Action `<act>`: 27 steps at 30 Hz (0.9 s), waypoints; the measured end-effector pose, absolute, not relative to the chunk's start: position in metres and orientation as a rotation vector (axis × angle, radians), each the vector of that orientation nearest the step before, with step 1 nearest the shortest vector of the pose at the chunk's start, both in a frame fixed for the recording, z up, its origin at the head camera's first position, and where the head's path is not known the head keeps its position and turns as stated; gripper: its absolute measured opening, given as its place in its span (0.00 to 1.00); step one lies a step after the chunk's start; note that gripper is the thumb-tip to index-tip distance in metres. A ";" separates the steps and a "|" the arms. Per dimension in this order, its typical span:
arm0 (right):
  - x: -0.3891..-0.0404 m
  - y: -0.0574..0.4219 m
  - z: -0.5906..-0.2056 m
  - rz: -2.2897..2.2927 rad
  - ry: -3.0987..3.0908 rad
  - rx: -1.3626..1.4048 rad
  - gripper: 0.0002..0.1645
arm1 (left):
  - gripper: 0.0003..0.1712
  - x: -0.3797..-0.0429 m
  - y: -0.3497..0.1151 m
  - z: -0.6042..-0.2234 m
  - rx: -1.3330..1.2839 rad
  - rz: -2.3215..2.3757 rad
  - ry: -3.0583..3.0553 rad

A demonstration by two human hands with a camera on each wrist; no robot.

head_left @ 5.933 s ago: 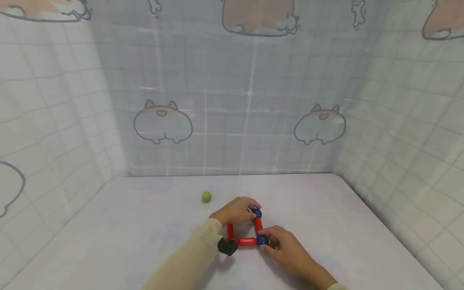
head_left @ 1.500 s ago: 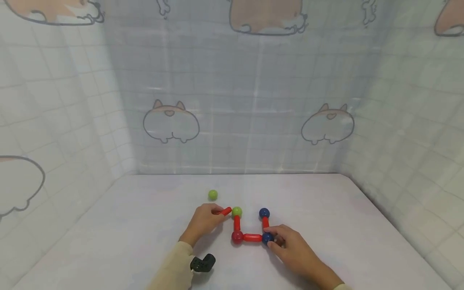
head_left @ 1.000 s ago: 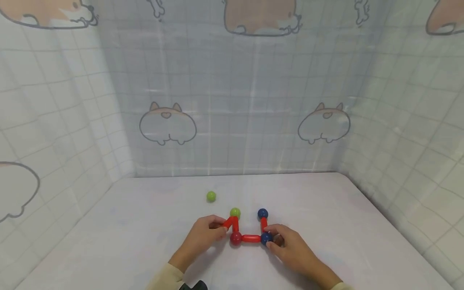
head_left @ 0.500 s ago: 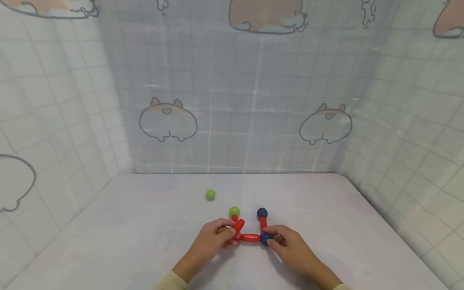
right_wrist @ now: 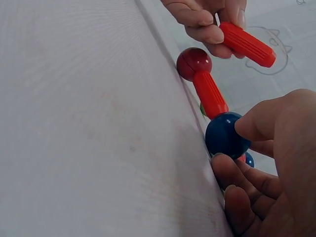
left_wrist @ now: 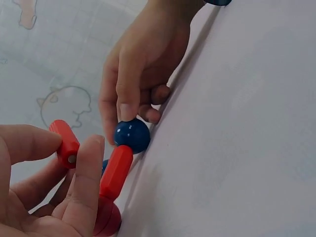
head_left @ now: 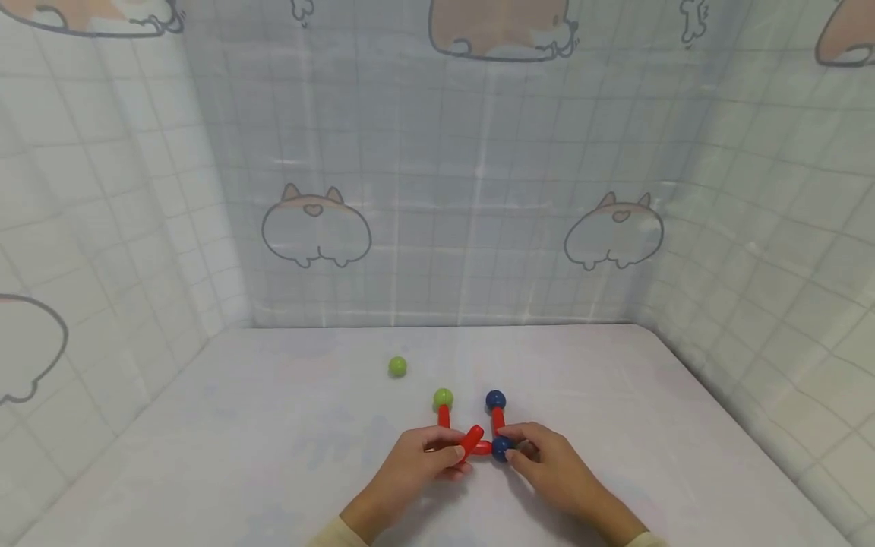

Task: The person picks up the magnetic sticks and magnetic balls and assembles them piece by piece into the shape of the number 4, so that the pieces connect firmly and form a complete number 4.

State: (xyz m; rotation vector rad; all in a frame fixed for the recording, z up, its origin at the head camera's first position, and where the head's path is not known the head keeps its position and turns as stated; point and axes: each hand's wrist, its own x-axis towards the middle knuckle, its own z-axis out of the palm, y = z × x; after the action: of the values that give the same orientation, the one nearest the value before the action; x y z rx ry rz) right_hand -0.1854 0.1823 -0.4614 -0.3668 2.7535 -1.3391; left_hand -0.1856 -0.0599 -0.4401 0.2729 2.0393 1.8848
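My left hand (head_left: 425,465) pinches a loose red magnetic rod (right_wrist: 248,44) between thumb and fingers, raised over the near side of a U-shaped frame. Thumb and fingers of my right hand (head_left: 557,471) grip the blue ball (right_wrist: 227,134) at the frame's near right corner. From that ball one red rod (left_wrist: 117,171) leads to a dark red ball (right_wrist: 194,64), hidden behind my left hand in the head view. Another red rod (head_left: 498,421) runs back to a second blue ball (head_left: 495,400). On the left side, a red rod (head_left: 444,415) ends at a green ball (head_left: 443,398).
A separate green ball (head_left: 397,366) lies farther back on the white tabletop (head_left: 287,425), left of the frame. Cloth walls (head_left: 437,152) printed with cartoon dogs rise behind the table and on both sides.
The left hand has taken up a red rod and carried it from the frame's left side rightward across its near side. The right hand stays on the near blue ball.
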 end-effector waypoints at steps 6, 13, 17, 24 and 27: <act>-0.186 0.183 -0.462 -1.342 2.755 -0.384 0.20 | 0.22 -0.185 -0.056 -0.442 0.280 1.936 1.991; -0.187 0.186 -0.460 -1.337 2.767 -0.407 0.19 | 0.28 -0.182 -0.049 -0.440 0.374 2.048 1.897; -0.188 0.184 -0.462 -1.346 2.749 -0.386 0.19 | 0.26 -0.179 -0.047 -0.439 0.317 1.981 1.974; -0.190 0.182 -0.464 -1.321 2.768 -0.409 0.18 | 0.27 -0.179 -0.046 -0.443 0.310 1.925 1.913; -0.189 0.184 -0.464 -1.296 2.793 -0.413 0.17 | 0.28 -0.179 -0.043 -0.444 0.304 1.934 1.842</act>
State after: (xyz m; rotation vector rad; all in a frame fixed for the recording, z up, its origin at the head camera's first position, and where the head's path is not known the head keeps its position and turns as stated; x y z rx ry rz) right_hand -0.1891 0.1843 -0.4641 -0.4133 2.7935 -1.2957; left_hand -0.1785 -0.0431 -0.4441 0.3039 1.8423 1.9337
